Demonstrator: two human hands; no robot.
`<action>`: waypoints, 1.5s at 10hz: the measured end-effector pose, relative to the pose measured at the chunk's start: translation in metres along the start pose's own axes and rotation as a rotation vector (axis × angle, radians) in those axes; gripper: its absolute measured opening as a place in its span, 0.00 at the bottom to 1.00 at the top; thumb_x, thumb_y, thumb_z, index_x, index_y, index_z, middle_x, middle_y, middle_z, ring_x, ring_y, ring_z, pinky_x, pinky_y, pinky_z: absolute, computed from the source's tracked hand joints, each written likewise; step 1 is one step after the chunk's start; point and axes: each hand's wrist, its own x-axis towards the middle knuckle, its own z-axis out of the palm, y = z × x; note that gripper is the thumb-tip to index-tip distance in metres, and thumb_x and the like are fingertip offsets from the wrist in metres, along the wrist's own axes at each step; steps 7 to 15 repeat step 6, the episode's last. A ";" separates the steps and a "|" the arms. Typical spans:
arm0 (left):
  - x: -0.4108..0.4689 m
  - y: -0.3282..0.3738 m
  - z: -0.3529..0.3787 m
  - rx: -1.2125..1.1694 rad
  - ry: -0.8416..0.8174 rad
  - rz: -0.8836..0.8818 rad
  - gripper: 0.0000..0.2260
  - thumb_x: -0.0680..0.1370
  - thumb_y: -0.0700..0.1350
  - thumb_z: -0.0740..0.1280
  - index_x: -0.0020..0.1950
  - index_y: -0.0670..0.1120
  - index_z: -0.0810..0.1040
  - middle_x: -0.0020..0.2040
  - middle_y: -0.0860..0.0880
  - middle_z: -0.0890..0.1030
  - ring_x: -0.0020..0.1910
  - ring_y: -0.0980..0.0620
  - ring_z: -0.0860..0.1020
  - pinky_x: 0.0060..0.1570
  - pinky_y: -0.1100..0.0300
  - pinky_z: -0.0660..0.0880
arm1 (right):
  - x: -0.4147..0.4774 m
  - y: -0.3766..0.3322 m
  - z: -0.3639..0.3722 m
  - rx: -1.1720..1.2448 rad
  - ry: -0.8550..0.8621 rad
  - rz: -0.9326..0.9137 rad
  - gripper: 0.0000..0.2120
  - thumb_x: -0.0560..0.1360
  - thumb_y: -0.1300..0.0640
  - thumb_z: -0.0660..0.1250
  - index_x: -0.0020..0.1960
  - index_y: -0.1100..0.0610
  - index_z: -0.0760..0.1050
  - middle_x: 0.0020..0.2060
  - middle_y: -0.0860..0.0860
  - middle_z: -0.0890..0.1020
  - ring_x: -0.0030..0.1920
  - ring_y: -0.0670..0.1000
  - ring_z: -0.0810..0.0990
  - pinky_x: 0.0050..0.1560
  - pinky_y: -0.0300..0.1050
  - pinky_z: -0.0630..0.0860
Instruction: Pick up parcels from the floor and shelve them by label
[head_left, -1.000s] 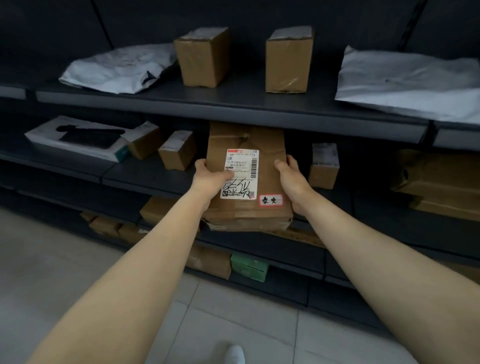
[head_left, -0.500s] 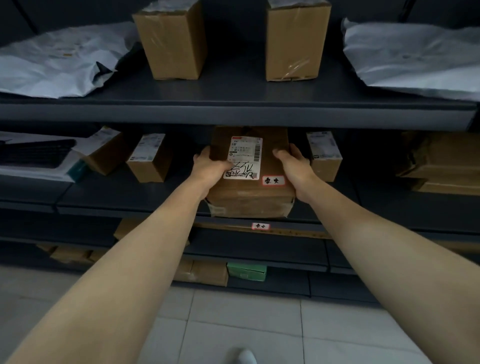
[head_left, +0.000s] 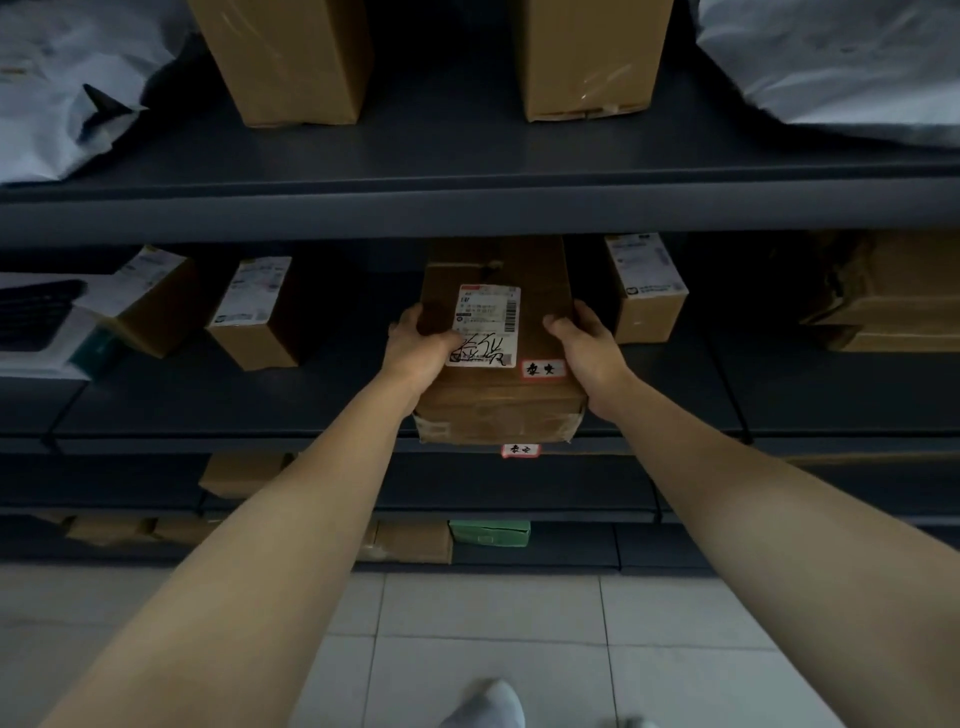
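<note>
A brown cardboard parcel (head_left: 498, 405) with a white shipping label and a small red-edged tag lies on the middle shelf (head_left: 260, 415), its front end at the shelf's front edge. My left hand (head_left: 421, 348) grips its left side and my right hand (head_left: 587, 343) grips its right side. A matching red-edged label (head_left: 520, 450) is stuck on the shelf edge just below the parcel.
Small boxes (head_left: 260, 317) stand left and a box (head_left: 647, 286) right of the parcel. Two tall boxes (head_left: 291, 57) and white mailer bags (head_left: 841, 62) fill the upper shelf. Flat cartons (head_left: 893, 296) lie at far right. Lower shelves hold more parcels above the tiled floor (head_left: 467, 623).
The parcel has gone from held in front of the shelving to resting on the middle shelf, pushed further in. My view has moved closer to the shelves.
</note>
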 end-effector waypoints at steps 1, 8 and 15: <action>0.002 -0.001 0.002 -0.002 0.003 0.003 0.35 0.72 0.51 0.73 0.76 0.54 0.62 0.69 0.44 0.71 0.63 0.43 0.76 0.63 0.41 0.74 | 0.000 0.003 0.001 -0.005 -0.001 0.017 0.39 0.68 0.42 0.68 0.76 0.43 0.57 0.70 0.53 0.69 0.63 0.58 0.75 0.65 0.61 0.73; -0.012 0.008 -0.002 -0.014 0.121 0.123 0.32 0.77 0.52 0.67 0.78 0.48 0.59 0.74 0.42 0.67 0.69 0.42 0.72 0.65 0.46 0.73 | -0.019 -0.020 0.006 -0.396 0.034 -0.344 0.28 0.80 0.48 0.60 0.76 0.54 0.58 0.73 0.54 0.66 0.72 0.55 0.67 0.70 0.53 0.68; -0.012 0.008 -0.002 -0.014 0.121 0.123 0.32 0.77 0.52 0.67 0.78 0.48 0.59 0.74 0.42 0.67 0.69 0.42 0.72 0.65 0.46 0.73 | -0.019 -0.020 0.006 -0.396 0.034 -0.344 0.28 0.80 0.48 0.60 0.76 0.54 0.58 0.73 0.54 0.66 0.72 0.55 0.67 0.70 0.53 0.68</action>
